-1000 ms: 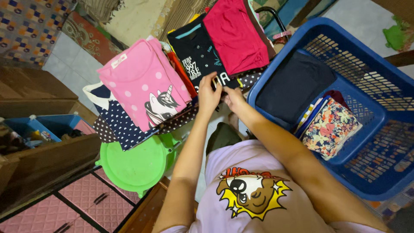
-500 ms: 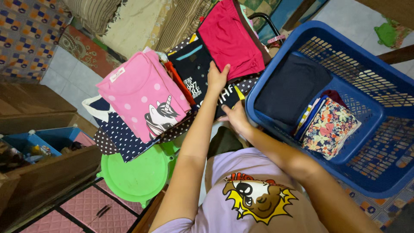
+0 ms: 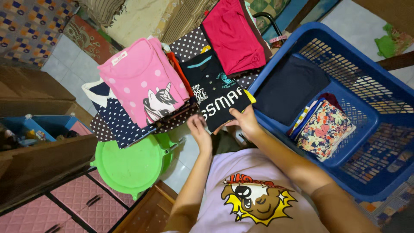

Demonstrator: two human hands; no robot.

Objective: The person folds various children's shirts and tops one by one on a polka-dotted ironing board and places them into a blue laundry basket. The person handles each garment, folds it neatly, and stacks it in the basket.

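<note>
A folded dark navy shirt (image 3: 215, 92) with pale lettering lies between a folded pink unicorn top (image 3: 144, 88) and a folded red garment (image 3: 233, 34). My right hand (image 3: 245, 122) grips the navy shirt's near edge. My left hand (image 3: 199, 131) is at the same edge, fingers curled at its near-left corner. All these folded clothes rest on a dark polka-dot cloth (image 3: 118, 123).
A blue plastic laundry basket (image 3: 379, 112) at the right holds a folded dark garment (image 3: 291, 86) and a floral piece (image 3: 325, 129). A green plastic lid (image 3: 129, 164) lies near left, above a pink quilted panel (image 3: 82, 203). Wooden furniture (image 3: 39, 159) stands at the left.
My left hand came back from the red garment to the navy shirt's near edge. The navy shirt has slid toward me, showing more of its lettering. My right hand now grips it.
</note>
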